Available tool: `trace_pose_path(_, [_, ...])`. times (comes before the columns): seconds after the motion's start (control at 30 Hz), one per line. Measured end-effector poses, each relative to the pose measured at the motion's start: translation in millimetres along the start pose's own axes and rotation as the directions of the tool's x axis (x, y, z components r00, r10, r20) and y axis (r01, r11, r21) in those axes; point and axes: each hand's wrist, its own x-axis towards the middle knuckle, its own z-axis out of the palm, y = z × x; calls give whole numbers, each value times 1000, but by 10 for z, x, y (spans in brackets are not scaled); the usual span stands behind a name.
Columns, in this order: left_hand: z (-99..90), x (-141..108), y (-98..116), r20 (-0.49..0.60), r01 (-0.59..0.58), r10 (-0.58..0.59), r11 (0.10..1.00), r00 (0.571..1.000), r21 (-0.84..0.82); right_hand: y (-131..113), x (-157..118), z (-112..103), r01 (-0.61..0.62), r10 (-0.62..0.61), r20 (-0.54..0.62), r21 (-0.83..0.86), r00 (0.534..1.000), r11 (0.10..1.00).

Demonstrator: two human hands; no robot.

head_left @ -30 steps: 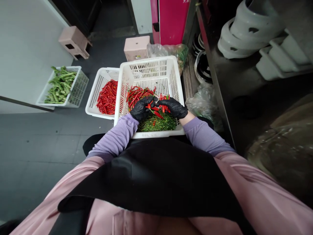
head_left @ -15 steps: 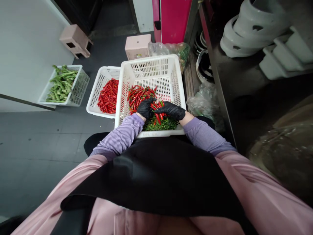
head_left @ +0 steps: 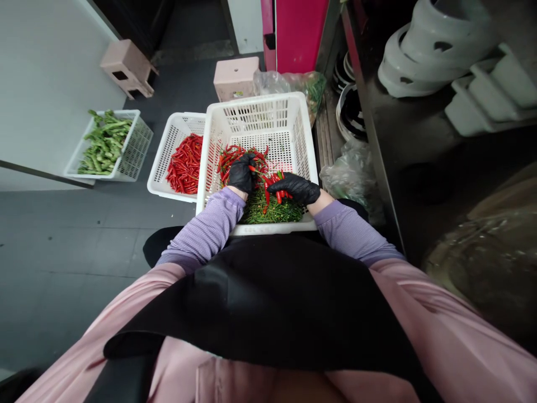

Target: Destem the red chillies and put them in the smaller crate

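Both hands wear black gloves and work over a large white slatted basket (head_left: pixel 310 162). My right hand (head_left: pixel 298 188) is closed around a small bunch of red chili peppers (head_left: pixel 280 193), their tips pointing left and down. To its left, my left hand (head_left: pixel 242 174) has its fingers curled together at a red chili pepper (head_left: pixel 257 170), partly hidden by the glove. A heap of red chilies with green stems (head_left: pixel 232 152) lies just beyond my left hand. Beneath both hands, a pile of thin green stems (head_left: pixel 274 211) fills the near side of the basket.
On the left stands a lower white basket (head_left: pixel 157 178) of red chilies, and farther left a basket of green vegetables (head_left: pixel 108 143). Two pink stools (head_left: pixel 235 75) are behind. A metal shelf (head_left: pixel 377 151) with stacked white containers runs along the right, beside plastic bags (head_left: pixel 350 170).
My left hand has moved left and slightly away from my right hand, opening a gap between them. The right hand has stayed nearly in place with its bunch of chilies.
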Motion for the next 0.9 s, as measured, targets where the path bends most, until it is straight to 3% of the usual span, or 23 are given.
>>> trace_pose_path(0.1, [-163, -13, 193, -14, -49, 51, 992, 999, 116, -44, -9, -25, -22, 22, -45, -10, 999, 1000])
trace_pose_path(0.2, [-282, -135, 209, 167, 5, -57, 955, 984, 298, -97, -16, -22, 13, -13, -25, 15, 1000, 1000])
trace_pose_path(0.27, [-312, -221, 120, 285, -32, -83, 926, 955, 377, -122, -22, -13, 48, -49, 6, 39, 999, 998])
trace_pose_path(0.43, [-277, -301, -91, 413, -268, 48, 826, 910, 495, -125, -44, 3, 25, -26, 26, 42, 999, 999])
trace_pose_path(0.57, [-236, -346, -97, 360, -402, 215, 692, 908, 599, -112, -57, 0, -37, 37, -8, 21, 999, 999])
trace_pose_path(0.63, [-232, -357, -73, 270, -362, 243, 687, 931, 629, -112, -53, -12, -59, 60, -16, 29, 998, 998])
trace_pose_path(0.73, [-253, -342, -26, 154, -242, 187, 738, 970, 630, -120, -30, -31, -40, 50, -80, 122, 996, 992])
trace_pose_path(0.83, [-285, -362, -3, 158, -84, -7, 820, 987, 566, -144, -11, -24, 9, 26, -144, 238, 989, 971])
trace_pose_path(0.9, [-293, -428, -14, 226, 48, -172, 881, 959, 470, -166, -16, -3, 27, 10, -132, 272, 991, 962])
